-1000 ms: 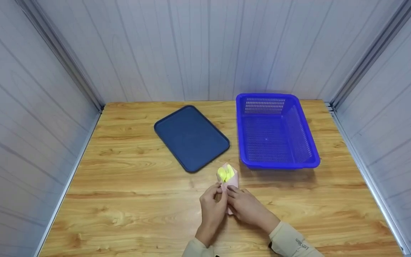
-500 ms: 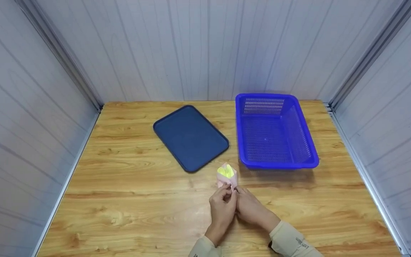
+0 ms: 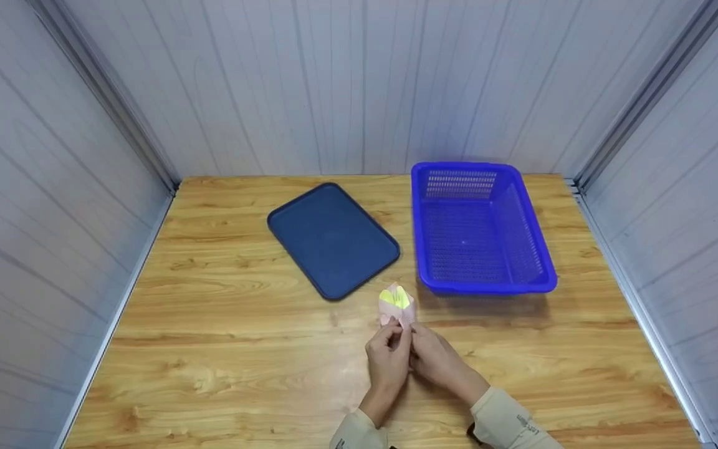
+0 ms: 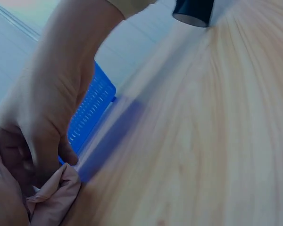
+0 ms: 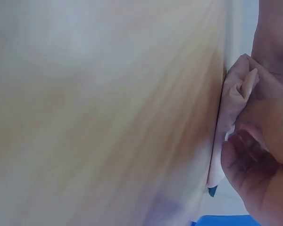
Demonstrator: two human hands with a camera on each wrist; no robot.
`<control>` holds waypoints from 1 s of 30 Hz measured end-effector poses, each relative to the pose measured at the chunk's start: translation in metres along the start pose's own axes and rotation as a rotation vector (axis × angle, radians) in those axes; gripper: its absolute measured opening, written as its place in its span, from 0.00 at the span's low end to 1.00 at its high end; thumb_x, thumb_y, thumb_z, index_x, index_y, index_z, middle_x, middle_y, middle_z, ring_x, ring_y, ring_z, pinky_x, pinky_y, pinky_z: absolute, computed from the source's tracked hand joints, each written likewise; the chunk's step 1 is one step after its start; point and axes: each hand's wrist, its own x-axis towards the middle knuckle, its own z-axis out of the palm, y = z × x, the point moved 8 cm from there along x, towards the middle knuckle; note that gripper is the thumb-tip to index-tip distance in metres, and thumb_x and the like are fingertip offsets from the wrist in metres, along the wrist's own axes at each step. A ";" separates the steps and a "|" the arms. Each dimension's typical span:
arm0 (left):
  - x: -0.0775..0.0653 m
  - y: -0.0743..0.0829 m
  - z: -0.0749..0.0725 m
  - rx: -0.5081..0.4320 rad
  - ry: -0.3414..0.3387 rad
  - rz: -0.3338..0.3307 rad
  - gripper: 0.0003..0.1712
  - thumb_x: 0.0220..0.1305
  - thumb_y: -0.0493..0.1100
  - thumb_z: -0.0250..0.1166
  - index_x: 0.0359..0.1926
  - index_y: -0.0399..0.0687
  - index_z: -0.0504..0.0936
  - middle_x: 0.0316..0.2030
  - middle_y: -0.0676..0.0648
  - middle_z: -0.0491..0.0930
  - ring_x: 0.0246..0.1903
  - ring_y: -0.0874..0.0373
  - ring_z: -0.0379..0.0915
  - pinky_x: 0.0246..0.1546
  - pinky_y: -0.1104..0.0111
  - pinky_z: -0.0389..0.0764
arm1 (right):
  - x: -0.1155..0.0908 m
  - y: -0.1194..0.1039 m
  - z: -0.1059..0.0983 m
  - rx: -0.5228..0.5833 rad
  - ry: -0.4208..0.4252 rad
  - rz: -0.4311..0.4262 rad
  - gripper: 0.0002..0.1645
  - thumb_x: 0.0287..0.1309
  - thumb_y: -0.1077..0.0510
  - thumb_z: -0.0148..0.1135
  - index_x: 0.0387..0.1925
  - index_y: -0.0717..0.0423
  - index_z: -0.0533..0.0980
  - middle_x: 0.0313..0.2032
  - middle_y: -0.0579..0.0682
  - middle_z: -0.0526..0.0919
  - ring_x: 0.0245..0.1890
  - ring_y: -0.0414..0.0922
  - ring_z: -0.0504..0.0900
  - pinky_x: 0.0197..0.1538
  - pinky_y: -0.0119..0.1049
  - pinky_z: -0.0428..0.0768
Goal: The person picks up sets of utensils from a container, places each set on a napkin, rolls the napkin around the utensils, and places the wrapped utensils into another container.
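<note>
A pink napkin [image 3: 391, 310] lies wrapped round yellow cutlery on the wooden table. Out of its far end show the head of a spoon [image 3: 386, 295] and the tines of a fork [image 3: 397, 297]; their handles are hidden. My left hand [image 3: 388, 358] pinches the napkin's folded edge between thumb and fingers. Close against it, my right hand [image 3: 439, 358] grips the napkin's right side, its fingertips partly hidden in the head view. In the left wrist view a crumpled fold of the napkin [image 4: 56, 195] sticks out below the right hand's fingers.
Beyond the hands to the left lies a dark blue tray [image 3: 334, 242], set at an angle. A blue perforated basket [image 3: 430, 288] stands to the right of it. Pale panel walls [image 3: 359, 87] enclose the table at the back and both sides.
My left hand has moved right, bringing the napkin's left side across the cutlery, so less of the spoon and fork shows. The right hand has shifted only slightly. Tray and basket stay put.
</note>
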 end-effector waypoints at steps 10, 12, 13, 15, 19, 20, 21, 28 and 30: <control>-0.006 -0.002 0.005 0.008 -0.055 0.088 0.05 0.56 0.31 0.70 0.25 0.40 0.87 0.40 0.38 0.84 0.51 0.39 0.77 0.59 0.52 0.68 | -0.003 0.025 -0.003 0.117 0.055 0.231 0.12 0.41 0.70 0.67 0.28 0.52 0.79 0.24 0.44 0.81 0.24 0.40 0.78 0.29 0.39 0.79; -0.007 -0.001 0.007 0.025 -0.074 0.112 0.03 0.55 0.31 0.71 0.25 0.38 0.87 0.40 0.38 0.84 0.52 0.39 0.76 0.60 0.50 0.66 | -0.004 0.028 -0.002 0.128 0.064 0.249 0.10 0.43 0.70 0.67 0.27 0.52 0.79 0.23 0.44 0.81 0.24 0.40 0.78 0.29 0.40 0.79; -0.007 -0.001 0.008 0.040 -0.083 0.120 0.03 0.55 0.32 0.71 0.26 0.38 0.87 0.40 0.38 0.84 0.52 0.39 0.76 0.60 0.50 0.66 | -0.004 0.029 -0.001 0.133 0.070 0.256 0.10 0.43 0.70 0.67 0.26 0.52 0.79 0.24 0.45 0.82 0.25 0.41 0.79 0.29 0.40 0.79; -0.008 -0.001 0.010 0.074 -0.103 0.137 0.03 0.55 0.32 0.71 0.26 0.38 0.87 0.40 0.39 0.85 0.52 0.38 0.76 0.61 0.48 0.64 | -0.005 0.030 -0.001 0.145 0.080 0.265 0.10 0.44 0.71 0.66 0.27 0.54 0.80 0.24 0.46 0.82 0.25 0.42 0.80 0.30 0.41 0.80; -0.010 -0.002 0.015 0.142 -0.149 0.167 0.03 0.55 0.30 0.70 0.26 0.39 0.86 0.41 0.40 0.84 0.54 0.38 0.74 0.61 0.44 0.61 | -0.005 0.031 -0.001 0.229 0.052 0.282 0.12 0.43 0.73 0.64 0.29 0.57 0.80 0.25 0.46 0.82 0.27 0.41 0.78 0.31 0.37 0.79; -0.011 -0.003 0.016 0.161 -0.163 0.166 0.03 0.56 0.30 0.69 0.27 0.38 0.86 0.42 0.41 0.84 0.55 0.38 0.73 0.62 0.44 0.60 | -0.006 0.031 -0.001 0.288 0.020 0.292 0.13 0.42 0.74 0.63 0.31 0.58 0.80 0.27 0.47 0.82 0.28 0.41 0.79 0.32 0.36 0.79; -0.011 -0.004 0.017 0.179 -0.178 0.167 0.03 0.56 0.30 0.68 0.28 0.38 0.86 0.43 0.41 0.84 0.56 0.38 0.72 0.62 0.44 0.60 | -0.006 0.033 0.000 0.367 -0.022 0.307 0.15 0.42 0.75 0.61 0.35 0.61 0.80 0.30 0.49 0.83 0.30 0.42 0.80 0.35 0.36 0.80; -0.014 -0.006 0.023 0.294 -0.281 0.168 0.04 0.58 0.30 0.65 0.33 0.36 0.86 0.48 0.40 0.82 0.61 0.37 0.67 0.64 0.43 0.57 | -0.018 0.042 0.014 1.163 -0.224 0.573 0.26 0.61 0.70 0.56 0.58 0.81 0.65 0.48 0.65 0.81 0.48 0.50 0.81 0.52 0.39 0.79; -0.014 -0.006 0.025 0.315 -0.312 0.171 0.07 0.58 0.30 0.63 0.36 0.35 0.87 0.49 0.39 0.82 0.62 0.37 0.65 0.64 0.42 0.56 | -0.020 0.044 0.016 1.249 -0.194 0.630 0.26 0.64 0.67 0.57 0.57 0.83 0.65 0.47 0.65 0.82 0.47 0.49 0.82 0.52 0.41 0.79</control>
